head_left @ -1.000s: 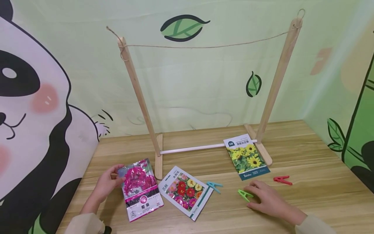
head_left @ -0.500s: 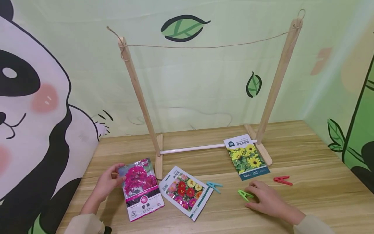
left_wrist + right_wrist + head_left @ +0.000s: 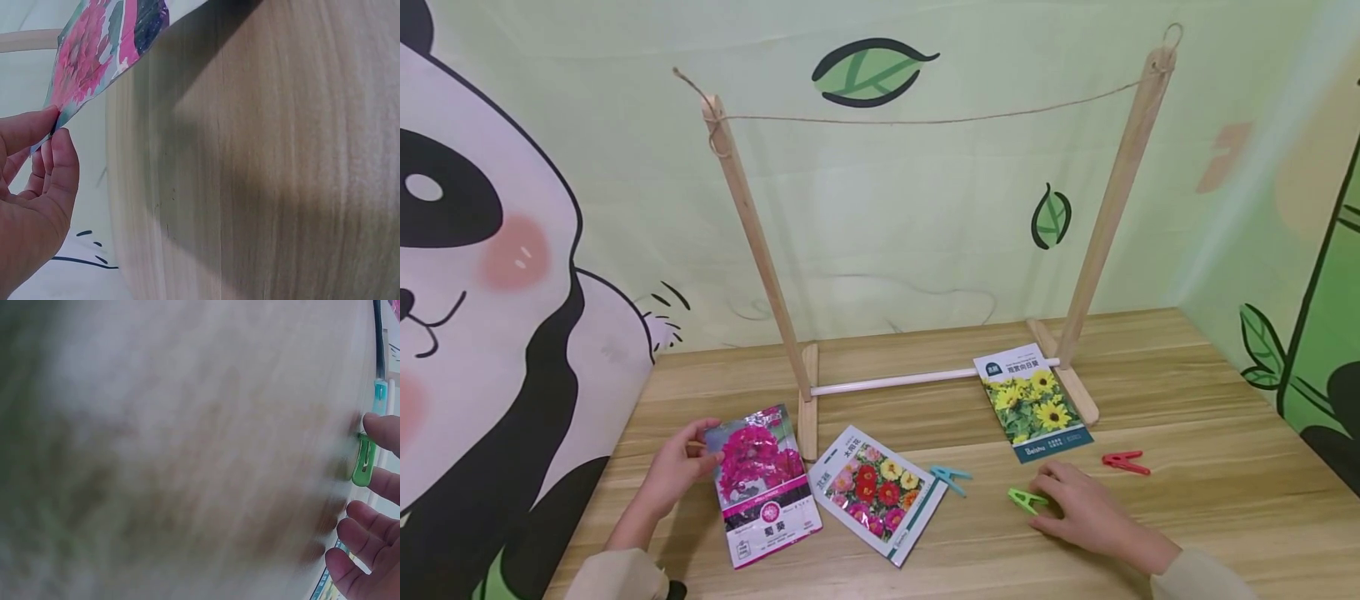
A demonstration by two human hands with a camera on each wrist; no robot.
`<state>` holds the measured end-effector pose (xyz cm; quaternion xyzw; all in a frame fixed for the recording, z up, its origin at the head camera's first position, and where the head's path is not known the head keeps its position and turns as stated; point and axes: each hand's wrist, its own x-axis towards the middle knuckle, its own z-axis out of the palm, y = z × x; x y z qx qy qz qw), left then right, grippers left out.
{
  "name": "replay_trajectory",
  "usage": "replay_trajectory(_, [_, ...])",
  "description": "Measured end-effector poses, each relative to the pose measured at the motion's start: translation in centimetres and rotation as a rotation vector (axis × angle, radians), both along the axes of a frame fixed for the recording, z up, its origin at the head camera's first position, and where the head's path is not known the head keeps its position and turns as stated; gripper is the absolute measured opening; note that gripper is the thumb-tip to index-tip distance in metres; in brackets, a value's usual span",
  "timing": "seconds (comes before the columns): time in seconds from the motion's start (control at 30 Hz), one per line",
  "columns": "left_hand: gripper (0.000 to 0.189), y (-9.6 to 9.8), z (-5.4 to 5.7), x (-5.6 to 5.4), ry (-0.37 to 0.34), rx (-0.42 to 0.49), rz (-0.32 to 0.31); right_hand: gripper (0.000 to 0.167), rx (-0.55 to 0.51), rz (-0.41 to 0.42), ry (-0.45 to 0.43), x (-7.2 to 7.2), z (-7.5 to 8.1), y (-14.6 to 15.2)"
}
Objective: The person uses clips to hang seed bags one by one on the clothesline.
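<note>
My left hand (image 3: 676, 468) pinches the upper left edge of a pink-flowered seed packet (image 3: 763, 492), thumb in front and fingers behind. The left wrist view has this packet (image 3: 81, 56) tilted up off the wood, its shadow below. At the table's right, my right hand (image 3: 1086, 508) has thumb and index finger at the two sides of a green clothespin (image 3: 1024, 501). In the right wrist view the green clothespin (image 3: 364, 461) sits between thumb and index finger, the other fingers spread apart. A multicoloured flower packet (image 3: 880, 496) lies beside the pink one.
Behind stands a wooden frame with a left post (image 3: 756, 250), a right post (image 3: 1116, 208), a twine line (image 3: 925, 122) and a white rod (image 3: 895, 382). A yellow-flower packet (image 3: 1033, 404) overlaps the rod. Blue (image 3: 951, 479) and red (image 3: 1126, 462) clothespins lie on the table.
The pink packet's top has shifted slightly to the right under my left hand. The green clothespin has moved a touch left, and my right fingers have shifted slightly beside it.
</note>
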<state>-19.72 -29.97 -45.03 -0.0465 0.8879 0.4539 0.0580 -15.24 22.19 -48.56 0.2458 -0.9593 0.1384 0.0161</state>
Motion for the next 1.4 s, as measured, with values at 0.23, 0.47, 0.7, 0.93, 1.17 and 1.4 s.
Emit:
replay_trajectory(0.23, [0.048,0.06,0.01,0.0,0.0,-0.013,0.004,0.025,-0.005,0.018,0.004,-0.02,-0.04,0.03])
replay_trajectory(0.47, [0.049,0.09,0.21,0.08,0.003,-0.016,0.0,0.025,-0.015,0.052,0.043,0.07,-0.07,-0.09])
replay_trajectory(0.7, [0.048,0.08,0.23,0.07,0.012,-0.018,-0.007,0.022,-0.002,0.065,0.053,0.11,0.0,-0.21])
replay_trajectory(0.93, [0.048,0.06,0.16,0.15,0.02,-0.011,-0.009,0.022,-0.004,0.059,0.042,0.14,0.01,-0.21])
replay_trajectory(1.17, [0.048,0.18,0.19,0.14,0.021,-0.005,-0.009,0.023,-0.02,0.071,0.042,0.02,0.2,-0.26])
replay_trajectory(1.4, [0.048,0.16,0.08,0.12,0.011,-0.002,0.001,0.025,-0.029,0.085,0.026,-0.1,0.69,-0.29])
